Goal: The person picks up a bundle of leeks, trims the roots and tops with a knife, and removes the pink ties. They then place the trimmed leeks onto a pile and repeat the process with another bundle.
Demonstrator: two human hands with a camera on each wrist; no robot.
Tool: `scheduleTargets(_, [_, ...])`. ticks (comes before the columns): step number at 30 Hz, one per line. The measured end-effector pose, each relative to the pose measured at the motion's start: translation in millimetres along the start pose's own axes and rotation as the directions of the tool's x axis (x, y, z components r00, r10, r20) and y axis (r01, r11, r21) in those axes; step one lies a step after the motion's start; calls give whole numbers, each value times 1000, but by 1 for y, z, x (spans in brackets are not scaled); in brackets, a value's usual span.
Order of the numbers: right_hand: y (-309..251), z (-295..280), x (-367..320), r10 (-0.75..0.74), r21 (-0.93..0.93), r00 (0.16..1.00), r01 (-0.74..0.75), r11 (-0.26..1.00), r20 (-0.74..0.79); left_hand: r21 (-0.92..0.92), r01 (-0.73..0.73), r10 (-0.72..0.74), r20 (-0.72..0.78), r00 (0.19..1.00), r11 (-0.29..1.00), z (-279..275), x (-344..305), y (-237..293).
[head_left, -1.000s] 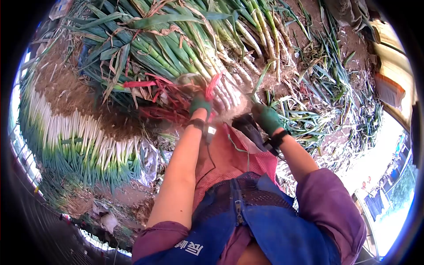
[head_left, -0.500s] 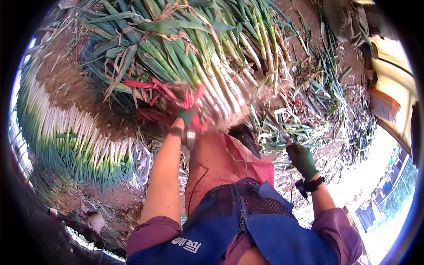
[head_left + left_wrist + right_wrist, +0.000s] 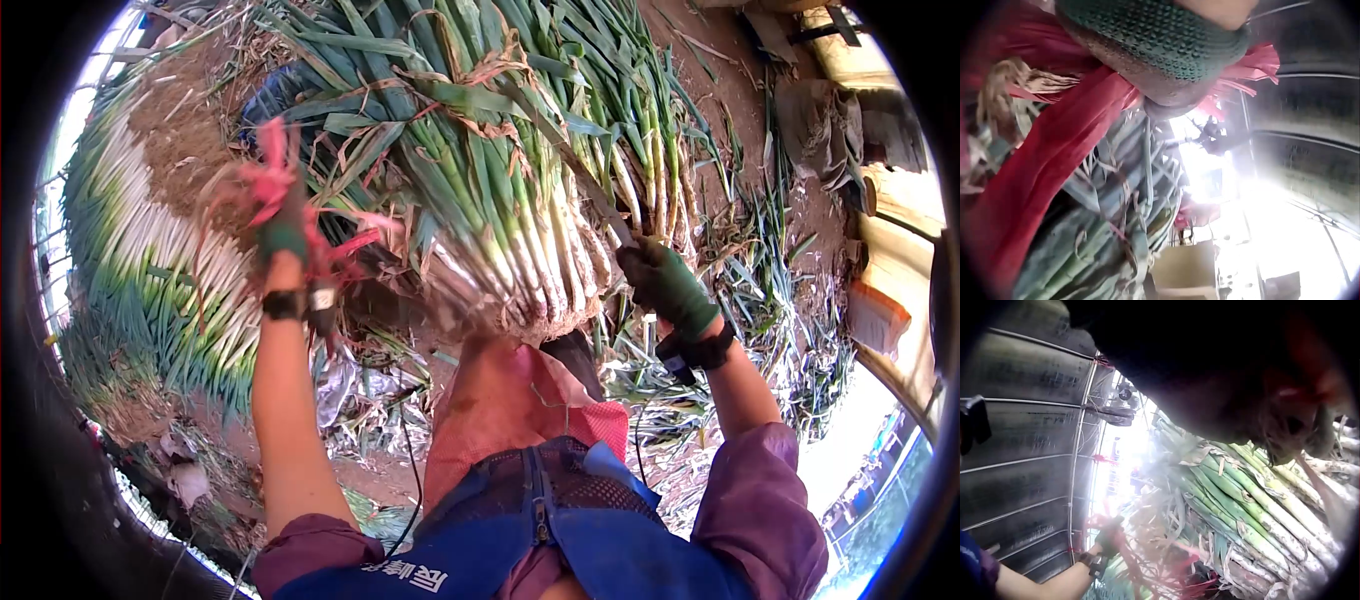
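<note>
The bundle of green onions (image 3: 500, 200) lies in front of the person. Its white root ends point down at a pink-clad knee (image 3: 495, 400) and its green tops fan away from it; whether bundle and knee touch cannot be told. To the left of the bundle, the left hand (image 3: 283, 235), in a green glove, is raised with its fingers curled tight around a bunch of red ties (image 3: 262, 185). The left wrist view shows a broad red strip (image 3: 1054, 175) running out from under the glove. At the right edge of the bundle, the gloved right hand (image 3: 668, 287) is closed around the handle of a dark blade (image 3: 605, 212), whose tip lies against the white stalks.

By the look of it, the step in hand is the binding or unbinding of this bundle, with the ties drawn clear to one side and the blade set at the stalks. A next move would call for a steady left hand, and for the blade to be worked along the stalks rather than across the glove.

Further left of the bundle stands a neat stacked row of cleaned onions (image 3: 150, 250). To the bundle's right, loose trimmings (image 3: 770, 280) litter the soil. The left wrist view shows a cardboard box (image 3: 1185, 269) beyond the bundle, and its contents are out of sight.
</note>
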State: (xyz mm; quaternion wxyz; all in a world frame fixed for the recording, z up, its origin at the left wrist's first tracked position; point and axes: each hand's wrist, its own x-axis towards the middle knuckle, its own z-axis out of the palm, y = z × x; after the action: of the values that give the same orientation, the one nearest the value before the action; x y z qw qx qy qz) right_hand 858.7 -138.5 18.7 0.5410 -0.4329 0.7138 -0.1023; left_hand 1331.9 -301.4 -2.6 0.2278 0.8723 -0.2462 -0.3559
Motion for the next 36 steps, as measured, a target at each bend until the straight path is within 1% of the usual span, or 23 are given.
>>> scheduleTargets(1, [-18, -6, -1, 111, 47, 992, -114, 992, 55, -171, -228, 242, 69, 968, 959, 44, 17, -15])
scheduleTargets(2, [-19, -7, 2, 70, 24, 996, -72, 997, 54, 189, -360, 343, 119, 932, 914, 63, 0, 9])
scheduleTargets(4, [-26, -11, 6, 67, 17, 996, -68, 998, 62, 136, -372, 318, 306, 897, 918, 116, -6, 29])
scheduleTargets(5, [-37, -12, 7, 104, 34, 992, -106, 994, 70, 290, -374, 251, 384, 889, 881, 144, 15, 25])
scheduleTargets(6, [-48, -8, 14, 109, 67, 992, -113, 991, 62, 398, -422, 266, 391, 881, 815, 172, 32, 19])
scheduleTargets(7, [-59, -4, 27, 114, 99, 992, -119, 988, 57, 249, -435, 304, 428, 851, 866, 180, 20, 27])
scheduleTargets(10, [-67, 25, 103, 36, 147, 997, -45, 988, 68, 225, -614, 532, 335, 778, 757, 194, 18, 24])
scheduleTargets(11, [-45, 44, 171, -324, -31, 941, 328, 944, 94, 253, -638, 553, 334, 763, 728, 198, 24, 19])
scheduleTargets(13, [-37, 69, 240, -577, -99, 810, 586, 804, 108, 311, -684, 597, 337, 728, 660, 210, 40, 11])
scheduleTargets(16, [-83, 111, 253, -335, 167, 942, 336, 927, -38, 317, -644, 558, 325, 763, 696, 202, 34, 21])
scheduleTargets(19, [-81, 103, 179, -145, 302, 985, 168, 939, -95, 350, -568, 464, 340, 818, 745, 205, 30, 26])
scheduleTargets(20, [-66, 99, 151, -37, 643, 995, -29, 766, 89, 377, -546, 445, 324, 835, 748, 205, 33, 26])
scheduleTargets(21, [-58, 100, 111, -31, 697, 999, 15, 716, 11, 353, -491, 423, 255, 869, 796, 213, 44, 18])
scheduleTargets(23, [-13, 76, 68, -133, 888, 975, -99, 450, 177, 274, -412, 323, 317, 892, 869, 190, 38, 18])
scheduleTargets(24, [-17, 65, 35, 26, 876, 988, -149, 459, 155, 229, -382, 289, 354, 890, 895, 183, 35, 25])
scheduleTargets(26, [-8, 61, -14, 225, 512, 973, -171, 842, -45, -46, -142, 145, 514, 845, 989, 167, 31, 25])
scheduleTargets(27, [7, 61, -35, 258, 451, 964, -203, 869, -63, -162, 19, 79, 580, 811, 987, 148, 32, 15])
scheduleTargets(28, [24, 62, -49, 272, 380, 960, -228, 896, -65, -191, -258, 321, 542, 777, 947, 136, 49, -16])
scheduleTargets(30, [53, 65, -82, 293, 297, 954, -263, 918, -60, -150, -753, 744, 363, 560, 640, 113, 81, -77])
scheduleTargets(31, [62, 71, -98, 288, 290, 954, -254, 923, -82, -216, -515, 554, 429, 713, 830, 59, 19, -61])
scheduleTargets(33, [134, 74, -132, 178, 148, 981, -165, 975, -78, -248, -558, 609, 386, 693, 792, 18, -20, -118])
scheduleTargets(35, [153, 80, -146, 169, 105, 985, -165, 981, -29, -176, -673, 686, 337, 645, 719, -10, -42, -195])
scheduleTargets(36, [128, 88, -158, 262, 189, 965, -254, 948, -17, -124, -725, 720, 311, 620, 678, -21, -46, -234])
